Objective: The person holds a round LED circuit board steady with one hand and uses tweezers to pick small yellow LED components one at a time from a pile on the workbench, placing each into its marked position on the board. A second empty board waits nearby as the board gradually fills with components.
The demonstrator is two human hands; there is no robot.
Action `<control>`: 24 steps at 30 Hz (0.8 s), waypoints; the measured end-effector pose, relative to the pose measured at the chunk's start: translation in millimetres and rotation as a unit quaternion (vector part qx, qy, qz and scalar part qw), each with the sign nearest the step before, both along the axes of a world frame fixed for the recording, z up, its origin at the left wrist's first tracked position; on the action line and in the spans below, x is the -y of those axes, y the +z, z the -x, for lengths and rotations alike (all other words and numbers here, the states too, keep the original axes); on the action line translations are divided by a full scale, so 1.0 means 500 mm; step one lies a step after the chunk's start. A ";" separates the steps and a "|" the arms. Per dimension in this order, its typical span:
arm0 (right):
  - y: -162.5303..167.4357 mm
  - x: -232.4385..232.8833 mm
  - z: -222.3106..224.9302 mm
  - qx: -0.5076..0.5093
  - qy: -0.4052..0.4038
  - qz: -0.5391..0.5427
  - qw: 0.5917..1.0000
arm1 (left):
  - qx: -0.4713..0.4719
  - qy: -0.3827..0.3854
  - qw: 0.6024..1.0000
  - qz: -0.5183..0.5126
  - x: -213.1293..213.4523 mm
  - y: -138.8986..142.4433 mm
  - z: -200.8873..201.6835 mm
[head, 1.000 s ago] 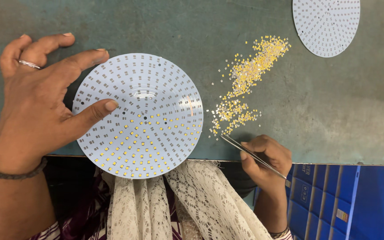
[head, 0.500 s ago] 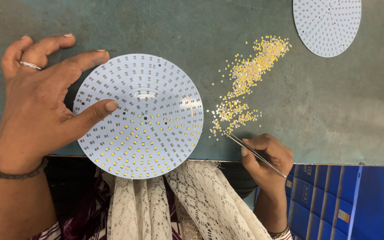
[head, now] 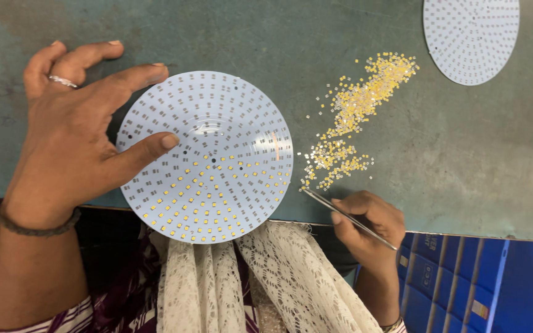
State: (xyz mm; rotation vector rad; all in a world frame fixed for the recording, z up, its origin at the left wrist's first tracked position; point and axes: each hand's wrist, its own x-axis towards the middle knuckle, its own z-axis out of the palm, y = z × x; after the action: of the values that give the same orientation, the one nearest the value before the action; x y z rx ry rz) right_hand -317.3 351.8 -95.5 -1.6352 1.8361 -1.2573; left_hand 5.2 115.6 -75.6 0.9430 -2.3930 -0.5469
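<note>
Left hand [head: 72,142]: palm down, fingers spread, thumb and index extended, remaining fingers raised and curled; 1 ring and 1 wrist band are worn. Right hand [head: 368,222]: a closed pinch grip is formed, fingers curled, forearm angled toward the body.

A white round board [head: 208,154] dotted with grey pads and yellow chips was seen on a mottled teal table [head: 464,160]. Loose yellow chips [head: 353,117] were scattered. White lace cloth [head: 242,290] and blue boxes [head: 482,283] were shown.
</note>
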 end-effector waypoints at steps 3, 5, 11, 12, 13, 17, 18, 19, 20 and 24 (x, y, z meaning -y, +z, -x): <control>0.000 0.022 -0.015 -0.001 0.051 -0.015 0.999 | -0.007 0.000 1.000 -0.013 -0.002 0.002 0.003; 0.006 0.036 -0.021 -0.003 0.082 -0.025 0.996 | -0.007 -0.001 1.000 -0.013 -0.001 0.006 0.003; 0.021 0.058 -0.029 -0.014 0.113 -0.030 0.993 | -0.009 -0.001 1.000 -0.012 0.004 0.005 0.004; 0.020 0.057 -0.028 -0.018 0.116 -0.026 0.993 | -0.009 -0.001 1.000 -0.013 0.004 0.004 0.004; 0.018 0.055 -0.027 -0.023 0.118 -0.023 0.992 | -0.010 -0.001 1.000 -0.013 0.003 0.003 0.003; 0.008 0.034 -0.017 -0.022 0.073 -0.008 0.997 | -0.004 -0.003 1.000 -0.001 0.000 0.004 0.005; 0.006 0.027 -0.013 -0.012 0.046 0.005 0.999 | -0.006 -0.003 1.000 -0.002 0.000 0.004 0.006; 0.005 0.020 -0.008 -0.002 0.020 0.017 1.000 | -0.008 -0.002 1.000 -0.004 0.000 0.004 0.006; 0.005 0.011 -0.004 -0.001 -0.040 -0.001 0.999 | -0.009 0.000 1.000 -0.006 0.000 0.004 0.006; -0.008 -0.009 -0.006 -0.034 -0.158 -0.018 0.987 | 0.003 0.006 1.000 -0.014 0.000 -0.001 0.003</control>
State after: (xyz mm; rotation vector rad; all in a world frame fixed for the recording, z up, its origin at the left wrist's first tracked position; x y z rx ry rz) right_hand -314.3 356.4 -99.4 -1.4230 2.2141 -1.2965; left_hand 3.6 115.4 -76.0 0.9711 -2.3901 -0.5743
